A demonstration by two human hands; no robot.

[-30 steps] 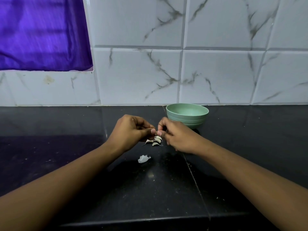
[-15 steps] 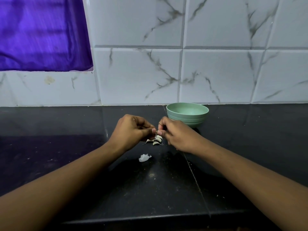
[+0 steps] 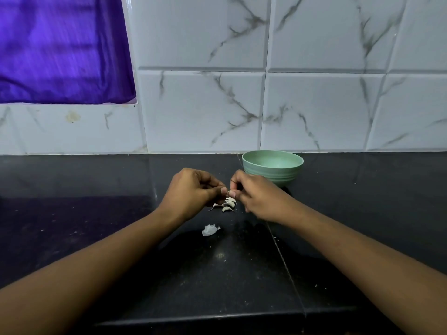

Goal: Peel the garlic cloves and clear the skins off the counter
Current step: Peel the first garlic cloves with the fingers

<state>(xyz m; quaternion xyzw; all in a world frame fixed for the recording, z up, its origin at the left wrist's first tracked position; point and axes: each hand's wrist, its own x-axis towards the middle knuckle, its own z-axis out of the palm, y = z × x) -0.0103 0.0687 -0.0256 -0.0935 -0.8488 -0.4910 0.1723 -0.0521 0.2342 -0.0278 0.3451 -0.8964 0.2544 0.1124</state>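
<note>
Purple cloth [image 3: 60, 49], marbled wall tiles [image 3: 314, 110]

The bench [image 3: 96, 213] is glossy black with pale specks, the bowl [image 3: 273, 170] at its back edge mint green, the garlic cloves [image 3: 228, 205] and skin [image 3: 210, 230] off-white, the wall tiles [image 3: 314, 112] white with grey veins, the curtain [image 3: 60, 49] purple.

You face a wall [image 3: 314, 110] of white tiles veined in grey. At its upper left, a purple cloth [image 3: 60, 49] fills an opening. Below runs a glossy black tabletop [image 3: 72, 209], dimly lit, with a thin seam [image 3: 283, 258] crossing it.
</note>
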